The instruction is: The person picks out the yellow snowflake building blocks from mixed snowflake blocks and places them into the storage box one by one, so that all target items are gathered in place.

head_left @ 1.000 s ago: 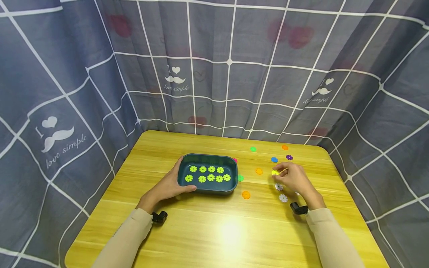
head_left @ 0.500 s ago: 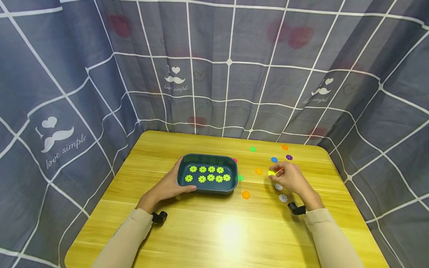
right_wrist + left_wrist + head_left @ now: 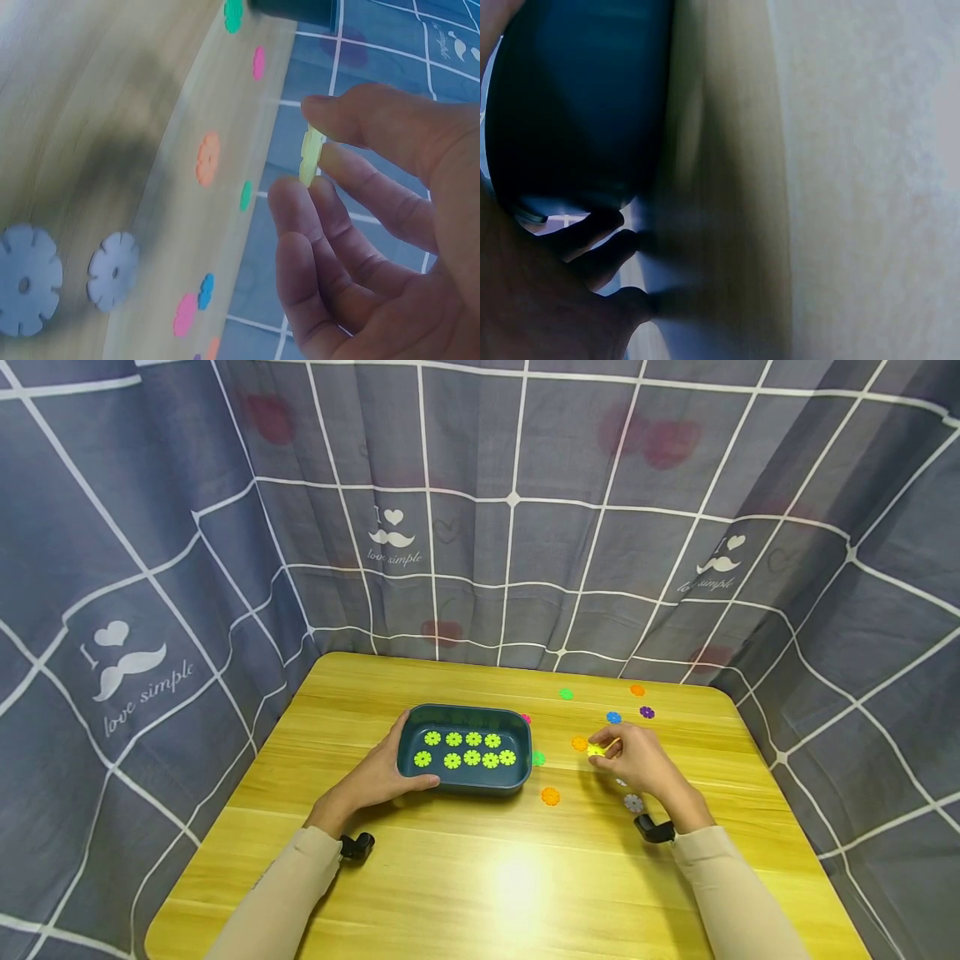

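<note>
A dark teal tray (image 3: 517, 772) sits on the wooden table and holds several yellow-green flower discs (image 3: 472, 757) in two rows. My left hand (image 3: 382, 772) grips the tray's near left corner, thumb along its front wall; in the left wrist view the tray (image 3: 577, 105) fills the top left above my fingers (image 3: 592, 255). My right hand (image 3: 633, 760) is right of the tray, above the table, and pinches a yellow flower disc (image 3: 596, 749) between thumb and forefinger. The right wrist view shows that disc (image 3: 310, 156) edge-on in the pinch.
Loose flower discs lie on the table right of the tray: orange (image 3: 551, 796), orange (image 3: 579, 743), green (image 3: 537, 758), blue (image 3: 613, 717), purple (image 3: 647, 712), white (image 3: 633, 803). Two white discs (image 3: 30, 279) show in the right wrist view. A grey checked curtain (image 3: 480, 527) walls the table.
My right hand has carried the pinched yellow disc leftward, toward the tray. The left hand and the tray have not moved.
</note>
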Available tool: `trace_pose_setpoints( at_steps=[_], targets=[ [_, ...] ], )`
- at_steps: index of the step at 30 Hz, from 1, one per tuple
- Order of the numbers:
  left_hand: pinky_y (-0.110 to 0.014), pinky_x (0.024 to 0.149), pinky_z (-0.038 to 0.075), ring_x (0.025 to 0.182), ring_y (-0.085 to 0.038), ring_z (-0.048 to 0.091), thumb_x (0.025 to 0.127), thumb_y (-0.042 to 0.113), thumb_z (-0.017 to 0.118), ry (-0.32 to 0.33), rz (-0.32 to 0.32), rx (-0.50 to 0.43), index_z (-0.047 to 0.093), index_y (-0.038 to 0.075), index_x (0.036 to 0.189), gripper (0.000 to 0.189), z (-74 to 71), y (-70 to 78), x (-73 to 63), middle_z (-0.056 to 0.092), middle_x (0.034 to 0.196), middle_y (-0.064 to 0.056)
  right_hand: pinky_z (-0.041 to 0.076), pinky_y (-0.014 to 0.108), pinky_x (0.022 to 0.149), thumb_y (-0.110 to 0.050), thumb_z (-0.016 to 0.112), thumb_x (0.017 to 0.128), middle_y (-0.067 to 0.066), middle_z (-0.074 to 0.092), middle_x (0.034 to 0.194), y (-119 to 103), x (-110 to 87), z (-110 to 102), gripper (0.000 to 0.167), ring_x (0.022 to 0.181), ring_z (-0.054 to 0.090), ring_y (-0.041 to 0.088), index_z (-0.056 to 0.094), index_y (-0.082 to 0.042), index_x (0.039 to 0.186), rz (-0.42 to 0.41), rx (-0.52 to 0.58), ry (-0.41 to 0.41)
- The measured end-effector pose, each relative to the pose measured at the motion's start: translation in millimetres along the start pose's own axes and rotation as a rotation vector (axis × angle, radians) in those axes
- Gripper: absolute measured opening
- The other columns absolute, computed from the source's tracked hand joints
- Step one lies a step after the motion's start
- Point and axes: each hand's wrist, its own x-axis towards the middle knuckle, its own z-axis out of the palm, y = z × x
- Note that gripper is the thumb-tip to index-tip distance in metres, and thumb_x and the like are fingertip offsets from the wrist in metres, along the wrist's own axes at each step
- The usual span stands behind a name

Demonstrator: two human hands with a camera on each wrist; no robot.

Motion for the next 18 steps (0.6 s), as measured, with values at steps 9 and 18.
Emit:
trace_pose_setpoints(
  at_steps=[9, 18],
  targets=[
    [-0.079, 0.136, 0.038, 0.17, -0.054, 0.043, 0.088, 0.072, 0.094, 0.001, -0.006, -0.011, -0.008, 0.028, 0.189, 0.15, -0.5, 0.1, -0.2, 0.022, 0.194, -0.023, 0.069, 0.039, 0.082, -0.017, 0.095, 0.099, 0.011, 0.088, 0.117, -9, 5.6, 6, 0.03, 0.09, 0.08, 0.015, 0.088, -0.004, 0.125, -0.06, -0.022, -0.003],
    [-0.079, 0.137, 0.037, 0.171, -0.054, 0.041, 0.088, 0.071, 0.094, 0.0, 0.003, -0.021, -0.008, 0.027, 0.189, 0.15, -0.2, 0.4, -0.7, 0.02, 0.195, -0.023, 0.066, 0.034, 0.08, -0.016, 0.096, 0.097, 0.012, 0.087, 0.119, -22, 10.3, 12, 0.026, 0.089, 0.078, 0.014, 0.089, -0.006, 0.12, -0.106, -0.027, -0.008]
  ],
)
